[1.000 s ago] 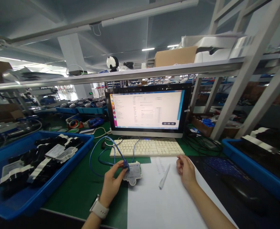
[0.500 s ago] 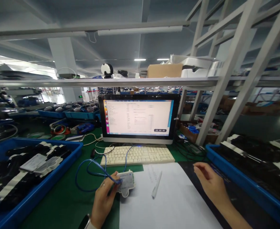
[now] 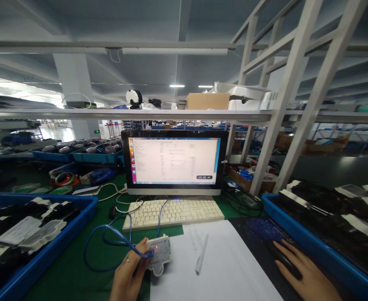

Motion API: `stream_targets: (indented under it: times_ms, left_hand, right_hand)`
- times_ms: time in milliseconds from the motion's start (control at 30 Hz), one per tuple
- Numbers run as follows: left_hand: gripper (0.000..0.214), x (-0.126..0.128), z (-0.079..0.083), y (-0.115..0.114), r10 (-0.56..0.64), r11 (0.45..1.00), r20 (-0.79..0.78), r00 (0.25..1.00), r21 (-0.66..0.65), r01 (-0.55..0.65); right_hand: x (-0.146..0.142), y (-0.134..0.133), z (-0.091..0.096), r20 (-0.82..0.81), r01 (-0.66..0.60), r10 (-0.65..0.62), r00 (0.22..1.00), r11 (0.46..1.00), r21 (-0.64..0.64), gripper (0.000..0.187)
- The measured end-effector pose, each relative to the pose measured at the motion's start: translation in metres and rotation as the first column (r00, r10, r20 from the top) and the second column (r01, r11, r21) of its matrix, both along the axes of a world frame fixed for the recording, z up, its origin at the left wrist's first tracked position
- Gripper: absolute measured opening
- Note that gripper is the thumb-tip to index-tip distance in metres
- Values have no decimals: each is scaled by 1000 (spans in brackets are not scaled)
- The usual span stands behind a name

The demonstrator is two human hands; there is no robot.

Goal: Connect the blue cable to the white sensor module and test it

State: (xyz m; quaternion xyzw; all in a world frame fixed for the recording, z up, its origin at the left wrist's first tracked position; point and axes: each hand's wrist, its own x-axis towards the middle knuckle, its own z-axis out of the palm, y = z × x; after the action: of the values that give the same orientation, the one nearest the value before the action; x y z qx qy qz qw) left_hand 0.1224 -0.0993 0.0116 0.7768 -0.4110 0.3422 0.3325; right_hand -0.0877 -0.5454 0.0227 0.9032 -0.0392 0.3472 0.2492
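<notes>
My left hand (image 3: 128,271) grips a white electronic module (image 3: 161,256) above the left edge of a paper sheet (image 3: 215,267). A blue cable (image 3: 91,236) is plugged into the module's left side and loops out over the green bench. A small red light glows on the module. My right hand (image 3: 312,274) lies over a black computer mouse (image 3: 284,260), thumb and fingers around it, on a dark mouse pad (image 3: 249,238). A white pen (image 3: 202,254) rests on the sheet between my hands.
A keyboard (image 3: 174,214) sits before a lit monitor (image 3: 174,192). Blue bins (image 3: 88,211) of black parts flank me on both sides; two white cases lie in the left one. Overhead runs a shelf (image 3: 159,113) carrying a cardboard box (image 3: 207,101). A metal frame post (image 3: 270,144) stands right.
My right hand has come down from above the mouse pad onto the mouse. A red light now shows on the module. The whole view has shifted slightly.
</notes>
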Motion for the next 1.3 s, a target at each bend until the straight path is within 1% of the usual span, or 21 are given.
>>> stream_targets:
  times_ms: [100, 267, 433, 600, 733, 833, 933, 1033, 1300]
  left_hand:
    - [26, 1, -1, 0, -6, 1000, -9, 1000, 0, 6]
    - [27, 2, -2, 2, -39, 999, -24, 999, 1, 39]
    - [28, 4, -4, 3, -64, 998, -22, 998, -5, 64]
    - [29, 3, -2, 3, -54, 999, -11, 999, 9, 54]
    - [26, 2, -1, 1, -43, 999, 3, 999, -9, 43]
    - [26, 3, -3, 2, -42, 999, 3, 999, -9, 42]
    - [28, 4, -4, 3, -45, 999, -19, 999, 6, 45]
    - [29, 3, -2, 3, -50, 999, -22, 999, 4, 50]
    - [28, 3, -3, 3, -55, 998, -26, 998, -9, 55]
  right_hand:
    - [1, 3, 5, -22, 7, -8, 1000, 999, -33, 42]
    - [2, 8, 11, 12, -1, 1, 1000, 1000, -17, 37]
    - [2, 8, 8, 17, 23, -23, 1000, 999, 23, 36]
    - [0, 8, 8, 17, 36, -37, 999, 999, 36, 35]
    - [-1, 6, 5, 10, 33, -33, 999, 999, 17, 36]
    - [-1, 5, 3, 10, 42, -42, 999, 998, 38, 37]
    - [0, 7, 5, 18, 29, -30, 999, 999, 31, 37]
    - [0, 9, 8, 29, 10, -11, 1000, 1000, 23, 36]
    - [-1, 5, 4, 5, 41, -41, 999, 999, 24, 37]
